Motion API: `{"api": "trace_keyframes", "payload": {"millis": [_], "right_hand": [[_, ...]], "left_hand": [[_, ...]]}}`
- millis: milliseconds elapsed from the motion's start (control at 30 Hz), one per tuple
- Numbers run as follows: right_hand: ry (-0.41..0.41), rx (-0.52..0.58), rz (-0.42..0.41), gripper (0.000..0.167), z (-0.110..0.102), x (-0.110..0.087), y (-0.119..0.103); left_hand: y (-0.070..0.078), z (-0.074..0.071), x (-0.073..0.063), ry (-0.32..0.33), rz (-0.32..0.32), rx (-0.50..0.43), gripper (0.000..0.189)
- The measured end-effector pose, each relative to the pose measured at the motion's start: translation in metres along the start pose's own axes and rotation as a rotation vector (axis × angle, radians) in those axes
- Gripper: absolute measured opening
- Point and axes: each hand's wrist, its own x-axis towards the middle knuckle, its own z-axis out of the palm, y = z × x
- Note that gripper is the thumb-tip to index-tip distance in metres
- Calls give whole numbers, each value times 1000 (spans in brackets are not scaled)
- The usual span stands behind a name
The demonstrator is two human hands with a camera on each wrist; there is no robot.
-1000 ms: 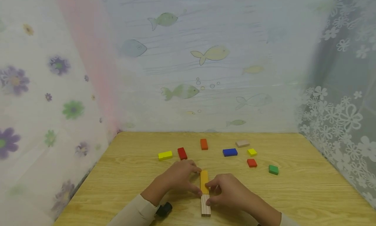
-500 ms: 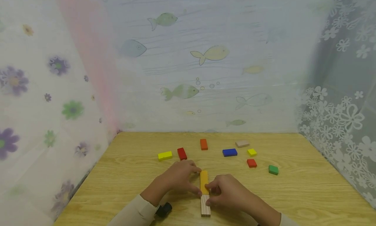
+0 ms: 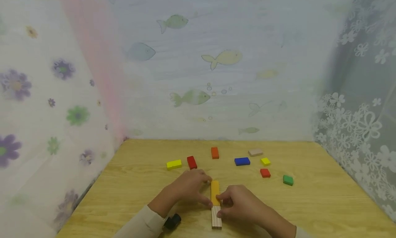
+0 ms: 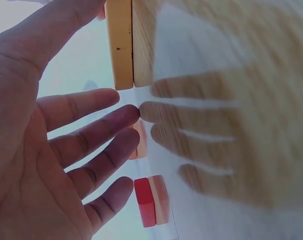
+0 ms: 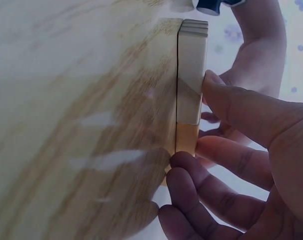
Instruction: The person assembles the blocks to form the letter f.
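An orange-yellow block (image 3: 215,192) and a plain wooden block (image 3: 216,218) lie end to end on the table, their ends meeting. My left hand (image 3: 189,187) is at their left side, thumb tip by the joint and index fingertip by the orange block's far end. Its fingers (image 4: 91,127) are spread and nearly straight. From the right, my right hand (image 3: 240,201) touches the pair: the thumb (image 5: 231,102) rests against the plain block, the index fingertip against the orange one. Its other fingers bend slightly and hold nothing.
Farther back lie yellow (image 3: 174,164), dark red (image 3: 191,162), orange-red (image 3: 215,153), blue (image 3: 242,161) and plain wood (image 3: 255,152) blocks. Small yellow (image 3: 265,161), red (image 3: 265,173) and green (image 3: 288,180) pieces lie to the right. Printed curtains surround the table (image 3: 139,190).
Both hands and all the blocks keep their places on the table. Only the head view has shifted very slightly.
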Motion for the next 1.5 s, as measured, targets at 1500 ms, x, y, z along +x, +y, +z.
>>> {"api": "trace_keyframes", "payload": {"millis": [1500], "right_hand": [[6, -2, -17, 54, 1, -3, 0]], "left_hand": [[-63, -31, 15, 279, -268, -292, 67]]}}
